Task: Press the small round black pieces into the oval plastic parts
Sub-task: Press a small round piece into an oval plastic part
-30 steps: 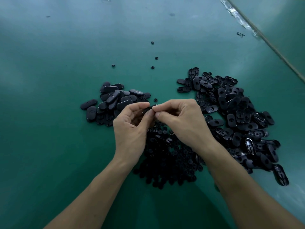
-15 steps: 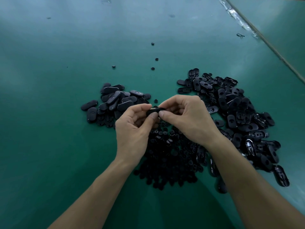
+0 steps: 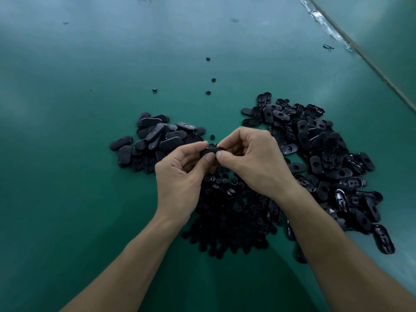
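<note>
Both hands meet above the table's middle and pinch one black oval plastic part [image 3: 211, 151] between thumbs and forefingers. My left hand [image 3: 180, 176] grips its left end and my right hand [image 3: 254, 158] its right end, with the two thumbs pressing side by side on its near edge. Any round piece in it is hidden by the fingers. Below the hands lies a heap of small round black pieces [image 3: 229, 217]. A pile of oval parts [image 3: 326, 167] with open holes spreads to the right. A smaller pile of oval parts [image 3: 155, 140] lies to the left.
All of it sits on a green table [image 3: 67, 176]. A few stray round pieces [image 3: 213, 80] lie farther back. The table's edge with a strip of clear tape [image 3: 326, 25] runs diagonally at the top right.
Both hands have kept pinching the oval part and shifted slightly toward me. The oval part now shows more plainly between the fingertips.
</note>
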Demonstrator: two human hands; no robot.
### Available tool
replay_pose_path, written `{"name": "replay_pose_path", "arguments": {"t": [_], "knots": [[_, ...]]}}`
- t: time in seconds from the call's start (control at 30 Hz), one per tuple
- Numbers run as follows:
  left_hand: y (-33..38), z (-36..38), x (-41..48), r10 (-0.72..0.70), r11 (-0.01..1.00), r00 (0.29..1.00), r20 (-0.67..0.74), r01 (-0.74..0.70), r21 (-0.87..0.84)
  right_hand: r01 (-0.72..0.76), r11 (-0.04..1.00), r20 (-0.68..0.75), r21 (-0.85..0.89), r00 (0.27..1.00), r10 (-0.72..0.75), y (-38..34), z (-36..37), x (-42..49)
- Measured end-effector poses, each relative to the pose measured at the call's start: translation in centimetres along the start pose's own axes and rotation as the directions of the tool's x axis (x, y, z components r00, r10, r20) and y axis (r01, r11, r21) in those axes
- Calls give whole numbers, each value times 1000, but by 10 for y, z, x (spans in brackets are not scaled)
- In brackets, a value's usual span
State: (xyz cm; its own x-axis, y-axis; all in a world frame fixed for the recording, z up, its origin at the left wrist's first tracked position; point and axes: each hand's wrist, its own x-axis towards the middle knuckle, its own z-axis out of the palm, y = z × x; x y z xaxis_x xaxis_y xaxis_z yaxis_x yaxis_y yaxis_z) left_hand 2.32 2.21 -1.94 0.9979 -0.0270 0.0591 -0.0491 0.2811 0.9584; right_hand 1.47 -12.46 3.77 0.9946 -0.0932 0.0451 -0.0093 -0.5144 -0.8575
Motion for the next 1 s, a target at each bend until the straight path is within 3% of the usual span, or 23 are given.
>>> {"name": "replay_pose_path", "arguments": {"t": [0.27,0.87,1.0], "knots": [[2,0,-1,-11,998,1000,-9,10,-63,2,1000,-31,-20,1000,-3,-4,1,0],[0,-1,-2,86,994,996,-11,-85,69,-10,1000,81,17,997,8,1,-10,1],[0,-1,-2,110,992,992,-60,-105,76,-4,991,-70,-136,998,-5,11,-9,4]]}}
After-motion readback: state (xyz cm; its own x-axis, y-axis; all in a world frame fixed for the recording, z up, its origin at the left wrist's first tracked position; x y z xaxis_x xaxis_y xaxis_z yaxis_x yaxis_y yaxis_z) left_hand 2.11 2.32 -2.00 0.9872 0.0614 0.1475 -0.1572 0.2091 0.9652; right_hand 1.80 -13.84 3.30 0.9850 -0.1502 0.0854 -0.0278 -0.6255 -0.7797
